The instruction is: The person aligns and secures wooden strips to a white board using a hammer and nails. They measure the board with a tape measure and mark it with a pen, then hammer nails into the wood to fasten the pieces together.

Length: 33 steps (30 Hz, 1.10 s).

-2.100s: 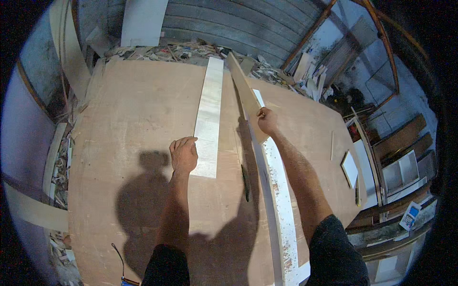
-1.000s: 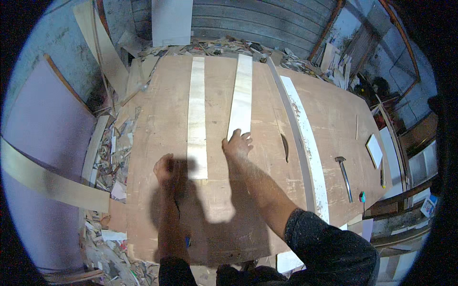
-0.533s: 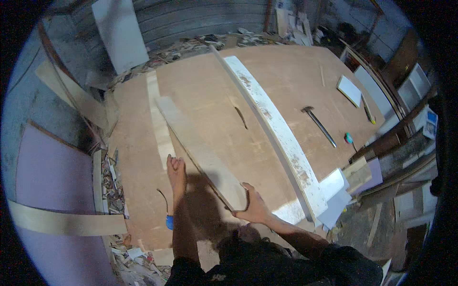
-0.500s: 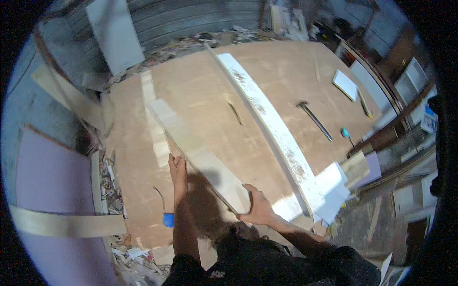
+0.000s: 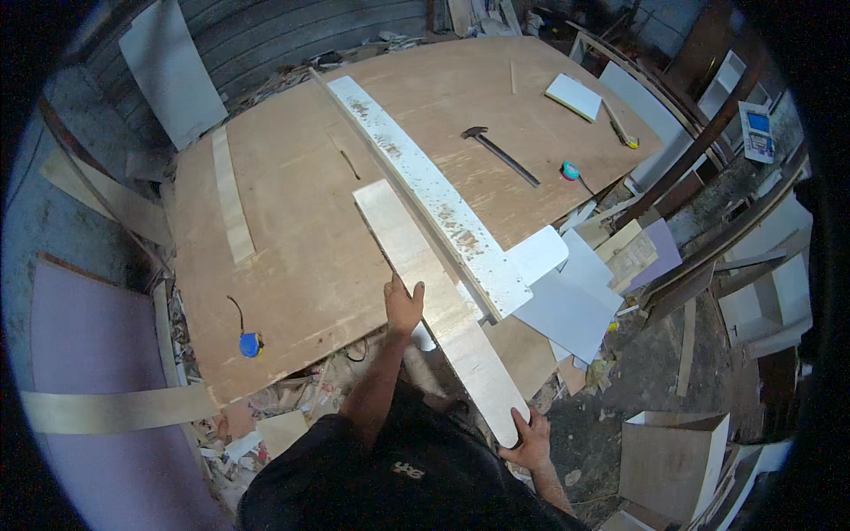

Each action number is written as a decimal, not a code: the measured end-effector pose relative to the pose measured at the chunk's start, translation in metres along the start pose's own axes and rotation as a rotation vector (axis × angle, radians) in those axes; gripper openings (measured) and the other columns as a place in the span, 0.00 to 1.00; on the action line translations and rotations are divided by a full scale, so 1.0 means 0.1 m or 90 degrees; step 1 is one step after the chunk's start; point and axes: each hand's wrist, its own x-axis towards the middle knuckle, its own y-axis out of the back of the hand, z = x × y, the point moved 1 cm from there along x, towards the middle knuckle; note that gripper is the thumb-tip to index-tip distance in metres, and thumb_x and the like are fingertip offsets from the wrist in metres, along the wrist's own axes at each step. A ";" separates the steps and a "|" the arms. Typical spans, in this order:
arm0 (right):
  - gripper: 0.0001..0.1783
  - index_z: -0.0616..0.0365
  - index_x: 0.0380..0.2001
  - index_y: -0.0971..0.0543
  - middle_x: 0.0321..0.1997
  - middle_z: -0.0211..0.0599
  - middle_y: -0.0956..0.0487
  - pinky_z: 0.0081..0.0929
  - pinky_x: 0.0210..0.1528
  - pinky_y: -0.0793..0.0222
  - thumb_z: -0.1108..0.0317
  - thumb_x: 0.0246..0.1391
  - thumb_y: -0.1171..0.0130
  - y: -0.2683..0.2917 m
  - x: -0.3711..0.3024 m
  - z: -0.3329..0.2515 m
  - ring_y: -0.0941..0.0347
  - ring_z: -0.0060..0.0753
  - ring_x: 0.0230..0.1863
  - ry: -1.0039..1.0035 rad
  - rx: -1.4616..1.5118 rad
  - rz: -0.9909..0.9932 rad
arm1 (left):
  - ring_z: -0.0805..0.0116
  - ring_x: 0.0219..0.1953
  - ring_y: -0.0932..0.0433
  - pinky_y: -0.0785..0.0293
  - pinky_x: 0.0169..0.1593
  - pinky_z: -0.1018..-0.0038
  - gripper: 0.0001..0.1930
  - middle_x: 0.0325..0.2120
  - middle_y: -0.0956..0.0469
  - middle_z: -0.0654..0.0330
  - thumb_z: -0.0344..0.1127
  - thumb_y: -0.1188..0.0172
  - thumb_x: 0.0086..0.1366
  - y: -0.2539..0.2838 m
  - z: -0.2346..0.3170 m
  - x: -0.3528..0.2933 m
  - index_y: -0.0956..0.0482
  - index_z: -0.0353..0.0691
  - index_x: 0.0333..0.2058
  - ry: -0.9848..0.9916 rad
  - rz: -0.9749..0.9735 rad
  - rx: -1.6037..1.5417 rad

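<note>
Between my two hands is a long pale wooden board (image 5: 425, 279), slanting from the middle of the table down to the right. My left hand (image 5: 405, 307) grips its left edge about midway, thumb on top. Round the rounded near end closes my right hand (image 5: 529, 440), beyond the table's edge. Just right of the board's far part lies a long white plank (image 5: 416, 177) with brown scuff marks, over a wooden strip. A claw hammer (image 5: 501, 156) rests right of that plank.
On the plywood tabletop (image 5: 292, 195) lie a blue tape measure (image 5: 251, 344), a teal tape measure (image 5: 569, 171), a thin pale strip (image 5: 232, 195) and a small white panel (image 5: 574, 96). White offcuts (image 5: 567, 301) stack off the right edge. A box (image 5: 673, 465) stands on the floor at lower right.
The board has swung right, from over the table's left half to beside the white plank. Both hands moved right with it. My view has shifted too.
</note>
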 end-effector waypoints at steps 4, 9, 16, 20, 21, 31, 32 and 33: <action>0.55 0.42 0.69 0.29 0.74 0.64 0.41 0.68 0.66 0.43 0.45 0.33 0.25 -0.19 0.00 0.20 0.41 0.70 0.71 -0.052 -0.024 0.007 | 0.39 0.71 0.43 0.47 0.73 0.48 0.42 0.69 0.41 0.36 0.50 0.40 0.69 -0.21 -0.01 -0.05 0.44 0.27 0.71 -0.185 0.033 0.260; 0.52 0.50 0.69 0.30 0.78 0.64 0.46 0.66 0.70 0.48 0.49 0.39 0.25 -0.18 0.23 0.26 0.47 0.69 0.76 -0.010 -0.065 0.020 | 0.42 0.76 0.50 0.56 0.75 0.43 0.43 0.73 0.48 0.37 0.52 0.45 0.72 -0.48 -0.11 0.14 0.49 0.29 0.73 -0.176 0.065 0.280; 0.42 0.57 0.70 0.34 0.77 0.58 0.42 0.54 0.73 0.45 0.57 0.55 0.32 -0.22 1.35 -0.27 0.45 0.60 0.76 0.170 -0.040 -0.012 | 0.44 0.77 0.51 0.58 0.75 0.40 0.42 0.74 0.50 0.38 0.51 0.48 0.73 -0.39 -0.05 0.43 0.51 0.30 0.74 -0.119 0.025 0.325; 0.39 0.61 0.73 0.38 0.79 0.53 0.43 0.53 0.76 0.47 0.54 0.65 0.43 -0.42 2.23 -0.52 0.48 0.56 0.79 0.216 -0.141 -0.026 | 0.45 0.77 0.51 0.59 0.76 0.41 0.41 0.74 0.49 0.39 0.51 0.49 0.73 -0.22 0.07 0.67 0.50 0.30 0.74 -0.108 0.018 0.350; 0.38 0.60 0.74 0.39 0.80 0.51 0.43 0.54 0.76 0.49 0.51 0.68 0.47 -0.46 2.41 -0.55 0.48 0.54 0.79 0.222 -0.134 -0.024 | 0.45 0.77 0.51 0.60 0.76 0.41 0.40 0.74 0.49 0.39 0.50 0.49 0.74 -0.18 0.09 0.73 0.50 0.30 0.74 -0.093 0.002 0.351; 0.36 0.59 0.74 0.39 0.81 0.51 0.45 0.56 0.78 0.55 0.50 0.71 0.55 -0.67 3.01 -0.68 0.52 0.54 0.81 0.217 -0.146 -0.032 | 0.46 0.77 0.50 0.61 0.77 0.42 0.41 0.75 0.49 0.41 0.49 0.46 0.72 -0.03 0.06 1.23 0.50 0.33 0.75 -0.082 0.037 0.299; 0.36 0.59 0.74 0.40 0.81 0.51 0.45 0.56 0.78 0.56 0.50 0.72 0.55 -0.68 3.07 -0.70 0.52 0.54 0.81 0.210 -0.156 -0.042 | 0.45 0.76 0.49 0.61 0.77 0.42 0.42 0.75 0.49 0.41 0.49 0.45 0.72 -0.02 0.05 1.28 0.50 0.33 0.75 -0.081 0.044 0.303; 0.36 0.59 0.75 0.40 0.81 0.51 0.45 0.56 0.78 0.56 0.50 0.71 0.55 -0.69 3.12 -0.73 0.52 0.53 0.81 0.208 -0.150 -0.043 | 0.46 0.76 0.48 0.60 0.77 0.42 0.44 0.75 0.48 0.41 0.48 0.44 0.71 0.00 0.06 1.33 0.54 0.33 0.75 -0.081 0.046 0.299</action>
